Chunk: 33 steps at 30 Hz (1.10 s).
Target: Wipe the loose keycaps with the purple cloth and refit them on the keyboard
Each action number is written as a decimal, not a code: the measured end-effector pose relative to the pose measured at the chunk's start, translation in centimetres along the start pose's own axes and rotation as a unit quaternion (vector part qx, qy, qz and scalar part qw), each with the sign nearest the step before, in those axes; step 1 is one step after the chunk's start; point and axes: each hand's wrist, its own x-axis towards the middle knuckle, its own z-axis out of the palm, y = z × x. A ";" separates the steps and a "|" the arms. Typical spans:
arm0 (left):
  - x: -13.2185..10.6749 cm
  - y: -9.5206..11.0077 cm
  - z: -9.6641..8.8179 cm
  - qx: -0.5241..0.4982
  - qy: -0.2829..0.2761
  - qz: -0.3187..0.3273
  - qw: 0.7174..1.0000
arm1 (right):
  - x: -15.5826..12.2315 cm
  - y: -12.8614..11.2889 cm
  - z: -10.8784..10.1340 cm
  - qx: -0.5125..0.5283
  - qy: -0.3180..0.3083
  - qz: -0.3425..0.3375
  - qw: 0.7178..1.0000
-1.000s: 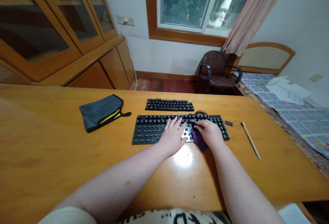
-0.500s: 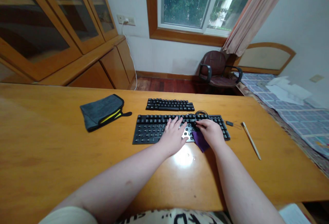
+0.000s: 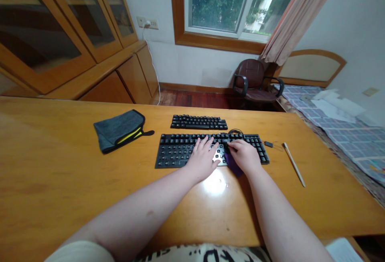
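My left hand [image 3: 203, 161] lies spread, palm down, over the middle of a long, black, rectangular keyboard [image 3: 168, 157], with the fingers fanned apart. My right hand [image 3: 246, 156] is pinched narrow, thumb and fingers closed on a small, dark purple, soft cloth [image 3: 233, 165] at the keyboard, right of the left hand; the cloth hangs over the near edge toward the desk [image 3: 180, 210]. The keyboard lies flat in front of me. Across its left and middle I see bare switches, while its far rows and right-hand block carry black keycaps. Just beyond it lies a block of black keys set in rows [image 3: 198, 122], near a coiled black cable [image 3: 236, 131]. Well to the left lies a folded grey cloth with black trim and a yellow inside [image 3: 120, 131]. To the right are a small black oblong piece with thin wire [image 3: 268, 144] and a slim, whitish stick [image 3: 294, 165].
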 end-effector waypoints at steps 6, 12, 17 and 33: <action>0.0 0.0 0.0 0.002 0.002 0.001 1.000 | -0.1 -0.9 -0.2 -0.078 -0.015 -0.002 0.997; 0.0 0.0 0.0 0.003 -0.002 0.001 1.000 | 0.0 -1.3 -0.1 -0.088 -0.045 0.009 0.995; 0.0 -0.1 0.0 0.003 -0.003 0.001 1.000 | -0.2 -1.6 -0.3 -0.085 -0.067 0.020 0.994; 0.0 0.0 0.0 -0.004 0.008 -0.002 1.000 | 1.6 -0.5 -4.9 0.042 -0.004 0.060 0.997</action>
